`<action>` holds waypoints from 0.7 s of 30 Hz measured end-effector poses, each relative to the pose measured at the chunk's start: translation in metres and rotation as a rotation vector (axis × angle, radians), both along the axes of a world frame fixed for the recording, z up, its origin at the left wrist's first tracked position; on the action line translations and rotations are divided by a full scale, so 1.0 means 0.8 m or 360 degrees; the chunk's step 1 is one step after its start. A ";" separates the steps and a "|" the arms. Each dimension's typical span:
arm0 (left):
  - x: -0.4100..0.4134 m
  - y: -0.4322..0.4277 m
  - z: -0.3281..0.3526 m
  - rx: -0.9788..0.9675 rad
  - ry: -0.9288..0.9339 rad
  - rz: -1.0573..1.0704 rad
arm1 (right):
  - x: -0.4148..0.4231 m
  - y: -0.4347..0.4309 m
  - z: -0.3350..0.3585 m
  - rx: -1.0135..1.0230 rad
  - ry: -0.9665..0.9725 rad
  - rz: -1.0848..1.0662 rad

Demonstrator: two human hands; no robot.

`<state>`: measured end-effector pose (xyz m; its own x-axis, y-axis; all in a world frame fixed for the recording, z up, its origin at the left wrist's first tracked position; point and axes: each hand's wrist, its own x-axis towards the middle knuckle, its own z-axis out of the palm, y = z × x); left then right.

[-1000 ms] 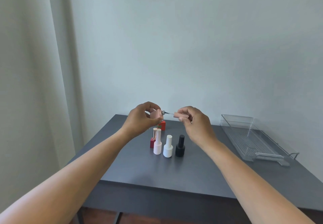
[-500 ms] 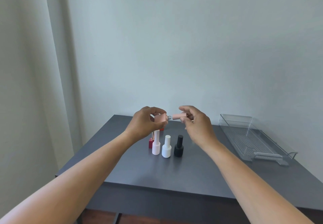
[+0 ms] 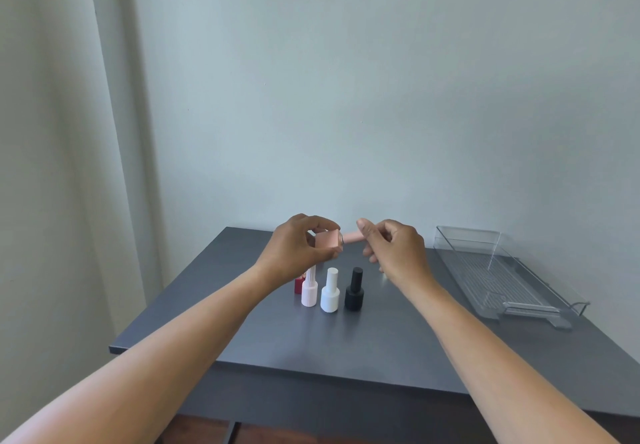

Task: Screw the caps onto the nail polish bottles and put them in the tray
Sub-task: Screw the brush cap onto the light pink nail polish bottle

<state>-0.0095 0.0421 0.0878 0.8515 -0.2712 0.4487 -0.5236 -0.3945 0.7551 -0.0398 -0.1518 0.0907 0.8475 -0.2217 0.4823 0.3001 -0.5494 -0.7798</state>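
holding pink bottle point(image 3: 327, 240), cap point(image 3: 352, 237) meeting it, tray point(image 3: 540, 300) well apart

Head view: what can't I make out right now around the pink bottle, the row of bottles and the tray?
- Pink bottle: neck-to-cap joint too small to tell how far it is threaded.
- Left hand covers the bottle's rear.
- Right hand hides the cap's far end.
- Red bottle: mostly hidden behind the pale pink bottle and left wrist.
- Tray: clear, contents uncertain.
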 end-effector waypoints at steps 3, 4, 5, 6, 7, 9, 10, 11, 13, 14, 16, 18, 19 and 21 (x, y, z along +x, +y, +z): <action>-0.004 -0.003 -0.002 0.0011 -0.0015 -0.0031 | -0.001 -0.002 0.002 -0.0096 0.0037 -0.0061; -0.004 -0.003 -0.002 0.0011 -0.0016 -0.0035 | -0.001 -0.003 0.003 -0.0118 0.0058 -0.0070; -0.004 -0.003 -0.003 0.0012 -0.0015 -0.0036 | -0.002 -0.003 0.004 -0.0144 0.0095 -0.0076; -0.003 -0.003 -0.003 0.0015 -0.0012 -0.0033 | -0.002 -0.004 0.005 -0.0174 0.0154 -0.0072; -0.003 -0.003 -0.004 0.0018 -0.0008 -0.0028 | -0.002 -0.006 0.006 -0.0206 0.0228 -0.0054; -0.001 -0.001 -0.004 0.0013 0.0002 -0.0021 | -0.003 -0.008 0.008 -0.0241 0.0343 0.0019; 0.000 0.000 -0.005 0.0013 0.0005 -0.0017 | -0.004 -0.009 0.009 -0.0231 0.0354 0.0073; 0.001 0.001 -0.005 0.0018 0.0005 -0.0007 | -0.005 -0.011 0.007 -0.0205 0.0337 0.0140; 0.003 0.003 -0.006 0.0034 0.0000 0.0019 | -0.006 -0.015 0.002 -0.0166 0.0275 0.0266; 0.004 0.003 -0.006 0.0039 -0.0002 0.0030 | -0.006 -0.016 -0.001 -0.0183 0.0239 0.0304; 0.005 0.004 -0.007 0.0050 -0.0002 0.0044 | -0.005 -0.016 -0.005 -0.0246 0.0166 0.0345; 0.005 0.003 -0.009 0.0072 -0.0006 0.0046 | -0.005 -0.014 -0.007 -0.0268 0.0127 0.0345; 0.004 0.002 -0.009 0.0078 -0.0009 0.0042 | -0.004 -0.014 -0.007 -0.0270 0.0123 0.0333; 0.004 0.000 -0.010 0.0067 -0.0010 0.0038 | -0.002 -0.015 -0.007 -0.0268 0.0117 0.0321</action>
<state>-0.0065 0.0423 0.0798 0.8553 -0.2696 0.4426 -0.5182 -0.4382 0.7345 -0.0412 -0.1637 0.0849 0.9005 0.0333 0.4335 0.3626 -0.6078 -0.7065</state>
